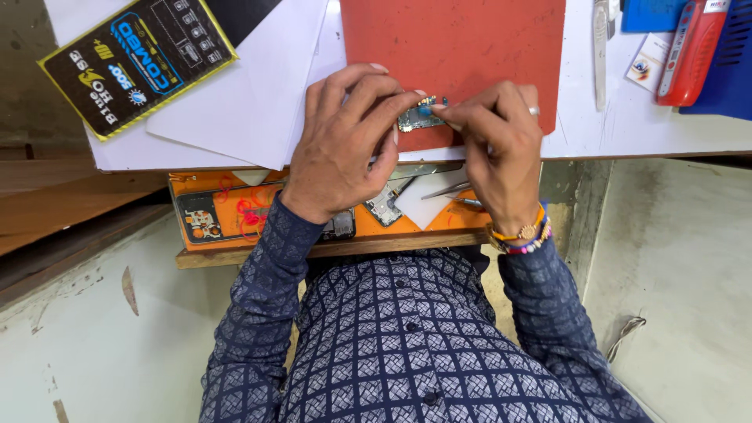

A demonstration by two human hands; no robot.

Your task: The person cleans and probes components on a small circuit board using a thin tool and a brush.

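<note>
Green-blue small circuit board (pixel 421 116), gold-edged, pinched between both hands' fingers (pixel 392 106)

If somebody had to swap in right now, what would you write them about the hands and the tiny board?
Left hand: fingers curled around the left end of a small circuit board, pinching it.
Right hand: fingertips pressed on the board's right end and top.
The board is held just over the near edge of the red mat on the white table.
On the orange tray below the table edge: tweezers, another small board and a white card.
Done: the board is out and in hand. Left: cannot tell from this view, since the fingers hide most of it.
</note>
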